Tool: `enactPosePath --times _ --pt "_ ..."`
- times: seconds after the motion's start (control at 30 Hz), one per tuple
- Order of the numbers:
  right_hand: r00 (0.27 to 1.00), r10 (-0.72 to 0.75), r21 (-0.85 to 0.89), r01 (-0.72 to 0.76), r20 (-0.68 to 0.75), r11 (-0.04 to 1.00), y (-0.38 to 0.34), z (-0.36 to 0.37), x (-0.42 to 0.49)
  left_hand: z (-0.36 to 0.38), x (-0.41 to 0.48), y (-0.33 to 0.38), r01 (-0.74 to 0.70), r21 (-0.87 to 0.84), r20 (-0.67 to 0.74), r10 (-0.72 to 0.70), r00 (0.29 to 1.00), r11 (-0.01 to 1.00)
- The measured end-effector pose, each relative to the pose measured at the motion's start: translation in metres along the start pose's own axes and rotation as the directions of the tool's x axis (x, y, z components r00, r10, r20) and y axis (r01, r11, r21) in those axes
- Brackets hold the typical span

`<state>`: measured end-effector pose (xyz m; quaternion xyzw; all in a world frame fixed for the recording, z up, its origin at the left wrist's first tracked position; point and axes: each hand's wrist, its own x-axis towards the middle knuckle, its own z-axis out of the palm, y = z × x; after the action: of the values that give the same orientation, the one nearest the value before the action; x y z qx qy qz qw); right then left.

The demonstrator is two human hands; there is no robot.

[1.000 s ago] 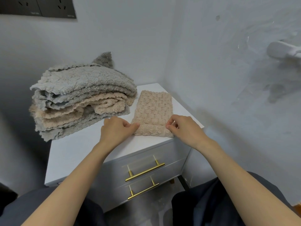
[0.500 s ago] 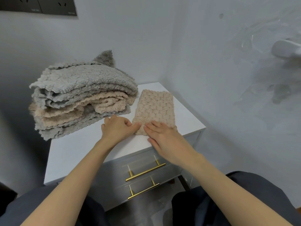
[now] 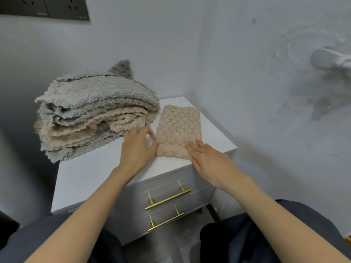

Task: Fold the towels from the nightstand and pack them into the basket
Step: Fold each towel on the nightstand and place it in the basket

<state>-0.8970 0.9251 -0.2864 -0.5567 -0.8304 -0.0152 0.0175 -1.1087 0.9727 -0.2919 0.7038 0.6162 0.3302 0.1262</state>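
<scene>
A dark socket panel [image 3: 44, 6] sits high on the wall at the far left. Below it, a loose pile of towels [image 3: 95, 111] covers the left rear part of the white nightstand [image 3: 91, 175]. Grey layers lie on top and at the bottom of the pile, beige ones are sandwiched between, and one darker grey corner sticks up at the back against the wall. The pile's left edge hangs past the side of the nightstand.

Just right of the pile, the left hand [image 3: 137, 149] is over the nightstand top with its fingers loosely extended and slightly spread, gripping nothing. Its fingertips are blurred, so it is unclear whether they touch the cloth, but the thumb is at the near left corner of the folded beige towel [image 3: 179, 130].

That towel lies flat as a narrow rectangle on the right part of the top, running from the front edge back toward the wall, just beside the pile.

The right hand [image 3: 207, 160] lies flat with straight fingers on the towel's near right corner, palm down.

Two brass drawer handles [image 3: 168, 199] show on the front below. Dark-trousered knees [image 3: 266, 234] frame the drawers. A white fitting [image 3: 330, 60] juts from the right wall.
</scene>
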Motion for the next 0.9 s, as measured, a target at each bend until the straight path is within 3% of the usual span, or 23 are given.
enactPosePath --times 0.07,0.13,0.27,0.43,0.57,0.7,0.8,0.9 --pt "1.000 -0.006 0.013 0.006 -0.013 1.000 0.000 0.001 -0.001 -0.003 -0.003 0.001 -0.253 -0.053 0.011 0.254 0.967 0.966" --pt "0.999 0.016 0.075 -0.013 -0.036 0.997 0.000 0.000 -0.002 -0.006 -0.004 0.000 -0.390 -0.047 0.093 0.393 0.915 0.920" --pt "0.995 0.024 0.071 -0.017 -0.095 0.997 0.005 -0.002 -0.001 -0.012 -0.003 -0.006 -0.382 -0.025 0.206 0.378 0.902 0.924" --pt "0.968 0.042 -0.003 -0.044 -0.246 0.999 0.019 -0.009 0.003 -0.012 -0.007 -0.011 -0.416 0.064 0.223 0.393 0.892 0.907" --pt "0.965 0.117 -0.023 -0.126 -0.235 0.992 0.031 -0.014 0.002 -0.008 -0.006 -0.008 -0.341 0.000 0.183 0.335 0.924 0.940" --pt "0.950 0.271 0.247 -0.228 -0.157 0.942 0.040 -0.016 0.002 -0.003 -0.004 0.002 -0.161 -0.172 0.188 0.193 0.963 0.972" --pt "0.924 0.375 0.467 -0.297 -0.081 0.833 0.043 -0.017 0.006 0.001 0.001 0.004 0.017 -0.283 0.190 0.039 0.981 0.959" --pt "0.883 0.468 0.568 -0.376 -0.018 0.732 0.043 -0.017 0.014 0.006 0.004 0.007 0.133 -0.346 0.179 -0.074 0.981 0.929"
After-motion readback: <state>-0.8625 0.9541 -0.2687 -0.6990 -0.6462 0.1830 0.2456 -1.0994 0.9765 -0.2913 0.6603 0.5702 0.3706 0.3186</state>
